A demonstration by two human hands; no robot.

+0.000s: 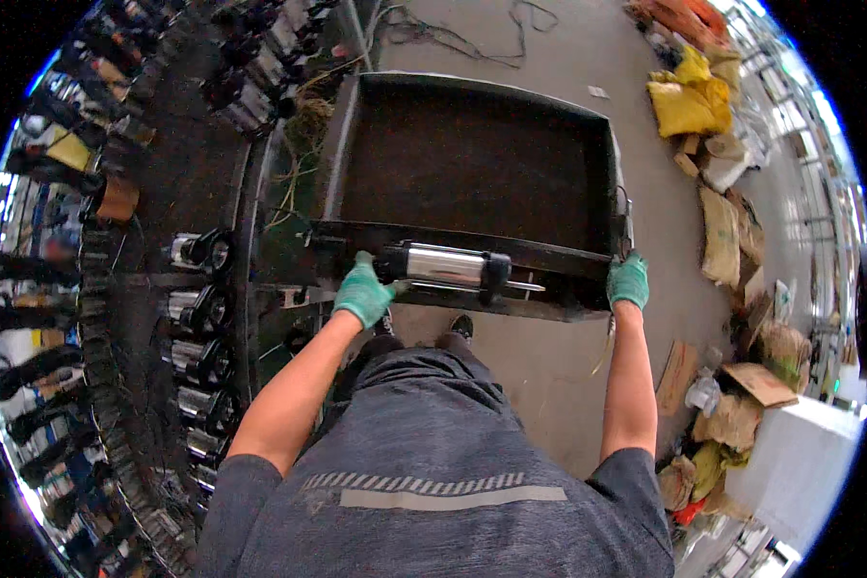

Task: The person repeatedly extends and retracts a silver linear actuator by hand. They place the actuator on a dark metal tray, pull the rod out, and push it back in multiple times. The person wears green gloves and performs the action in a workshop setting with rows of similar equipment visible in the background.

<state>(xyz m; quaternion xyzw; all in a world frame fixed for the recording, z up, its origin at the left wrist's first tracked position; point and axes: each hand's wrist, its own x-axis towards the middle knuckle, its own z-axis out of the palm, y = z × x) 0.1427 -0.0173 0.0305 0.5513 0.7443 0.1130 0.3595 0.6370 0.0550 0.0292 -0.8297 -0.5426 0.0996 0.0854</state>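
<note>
In front of me is a dark, open-topped box-shaped cart [472, 227] with raised walls. A motor-like unit [443, 266], with a shiny silver cylinder, black end caps and a thin shaft pointing right, lies across its near ledge. My left hand [361, 292], in a green glove, grips the near edge by the unit's left black end. Its thumb points right and its other fingers are partly hidden. My right hand [629, 280], also gloved in green, is closed round the cart's near right corner. Whether the left hand touches the unit I cannot tell.
Rows of similar silver-and-black units [198, 356] line a dark bench on the left. Yellow sacks [689, 101], tan bags, flattened cardboard [677, 378] and a large white box [795, 467] lie along the right. A dark cable [462, 43] trails over the floor beyond the cart.
</note>
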